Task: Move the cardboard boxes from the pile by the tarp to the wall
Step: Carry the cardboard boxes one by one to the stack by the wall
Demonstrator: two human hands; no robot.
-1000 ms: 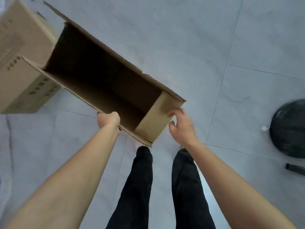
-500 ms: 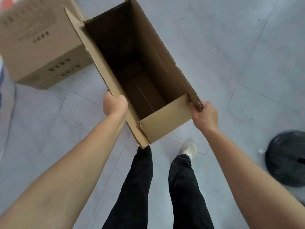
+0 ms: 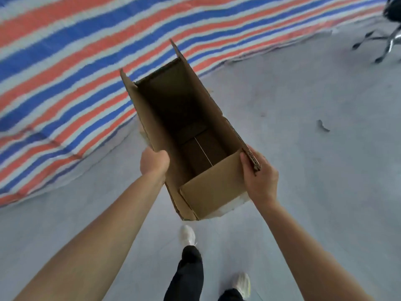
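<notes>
Two grips hold one open cardboard box [image 3: 213, 195] in the air ahead of my legs, above the grey floor [image 3: 303, 127]. My left grip [image 3: 154, 162] closes round the top edge of the box's long left wall. My right grip [image 3: 259, 181] clasps the near right corner, thumb against the near end flap, fingers hidden beneath. The box's mouth faces up at me, its far end pointing toward the red, blue and white striped tarp [image 3: 65, 61] spread on the floor. A chair base [image 3: 386, 40] stands at far right.
</notes>
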